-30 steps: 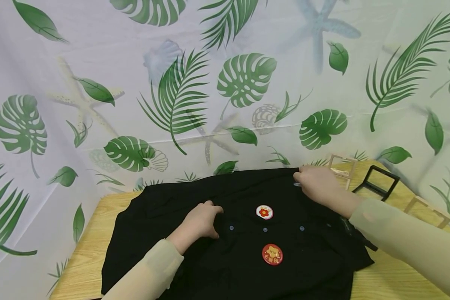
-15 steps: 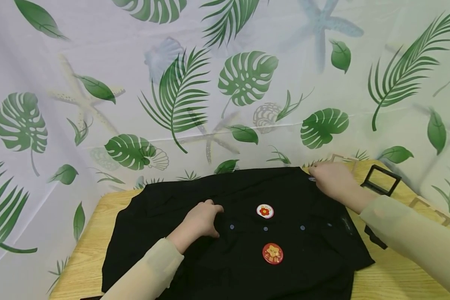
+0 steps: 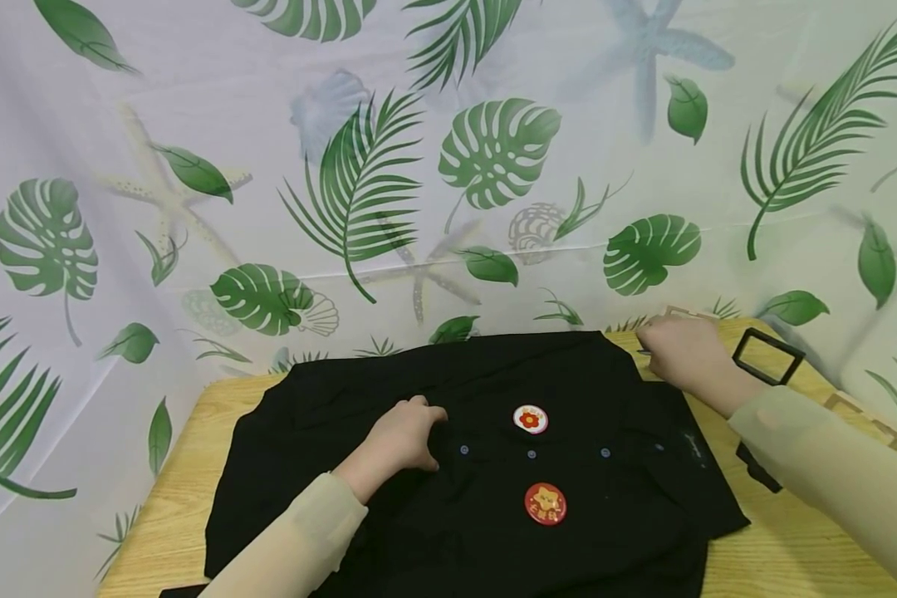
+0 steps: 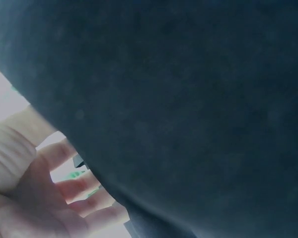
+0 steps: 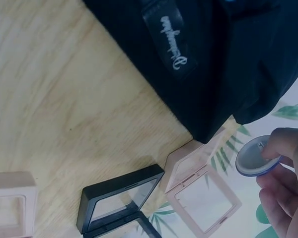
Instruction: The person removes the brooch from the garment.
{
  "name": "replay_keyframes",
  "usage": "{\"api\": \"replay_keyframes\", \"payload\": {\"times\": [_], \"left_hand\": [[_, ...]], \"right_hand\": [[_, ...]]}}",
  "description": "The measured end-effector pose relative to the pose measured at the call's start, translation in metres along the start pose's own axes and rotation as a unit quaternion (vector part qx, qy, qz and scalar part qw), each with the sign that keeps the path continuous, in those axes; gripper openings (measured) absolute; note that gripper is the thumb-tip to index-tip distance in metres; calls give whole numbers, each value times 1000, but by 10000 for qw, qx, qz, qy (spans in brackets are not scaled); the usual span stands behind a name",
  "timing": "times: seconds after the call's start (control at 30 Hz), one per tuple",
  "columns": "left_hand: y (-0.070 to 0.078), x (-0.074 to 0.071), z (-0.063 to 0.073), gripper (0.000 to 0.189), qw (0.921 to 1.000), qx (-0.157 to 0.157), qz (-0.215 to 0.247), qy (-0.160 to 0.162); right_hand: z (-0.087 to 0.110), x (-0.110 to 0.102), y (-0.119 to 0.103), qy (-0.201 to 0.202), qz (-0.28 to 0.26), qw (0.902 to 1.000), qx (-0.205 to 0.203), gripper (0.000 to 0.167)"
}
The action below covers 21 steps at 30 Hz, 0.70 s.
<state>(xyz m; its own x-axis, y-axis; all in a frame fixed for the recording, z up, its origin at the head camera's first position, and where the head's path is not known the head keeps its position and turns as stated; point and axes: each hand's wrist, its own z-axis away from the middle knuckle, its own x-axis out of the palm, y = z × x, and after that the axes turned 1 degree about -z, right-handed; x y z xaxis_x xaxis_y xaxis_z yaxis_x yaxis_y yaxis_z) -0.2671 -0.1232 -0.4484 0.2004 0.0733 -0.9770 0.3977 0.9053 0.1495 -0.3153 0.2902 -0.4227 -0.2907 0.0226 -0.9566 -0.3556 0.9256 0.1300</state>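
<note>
Badge (image 5: 251,156) pinched by fingers of right hand (image 3: 680,350) near far edge of surface (image 3: 166,477).
Left hand (image 3: 398,436) at black shirt (image 3: 471,498), fingers apart.

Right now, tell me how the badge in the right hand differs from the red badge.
The held badge is pinched in the right hand, apart from the black garment; the red badge lies on it. The held badge shows a pale back and blue rim to the wrist camera, while the red badge shows its front, with a gold star. Both are round.
</note>
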Motion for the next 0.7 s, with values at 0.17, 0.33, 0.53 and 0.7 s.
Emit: {"api": "replay_keyframes", "payload": {"times": [0.17, 0.33, 0.53, 0.7], "left_hand": [[0, 0, -1, 65, 10000, 7, -5, 1], [0, 1, 0, 65, 10000, 15, -16, 27], [0, 1, 1, 64, 10000, 32, -44, 54], [0, 0, 2, 64, 10000, 24, -33, 41]], "right_hand": [[1, 2, 8, -146, -61, 9998, 123, 23], [0, 5, 16, -305, -108, 9993, 182, 21], [1, 6, 25, -604, -272, 9971, 372, 18], [1, 7, 31, -765, -286, 9955, 479, 17]]}}
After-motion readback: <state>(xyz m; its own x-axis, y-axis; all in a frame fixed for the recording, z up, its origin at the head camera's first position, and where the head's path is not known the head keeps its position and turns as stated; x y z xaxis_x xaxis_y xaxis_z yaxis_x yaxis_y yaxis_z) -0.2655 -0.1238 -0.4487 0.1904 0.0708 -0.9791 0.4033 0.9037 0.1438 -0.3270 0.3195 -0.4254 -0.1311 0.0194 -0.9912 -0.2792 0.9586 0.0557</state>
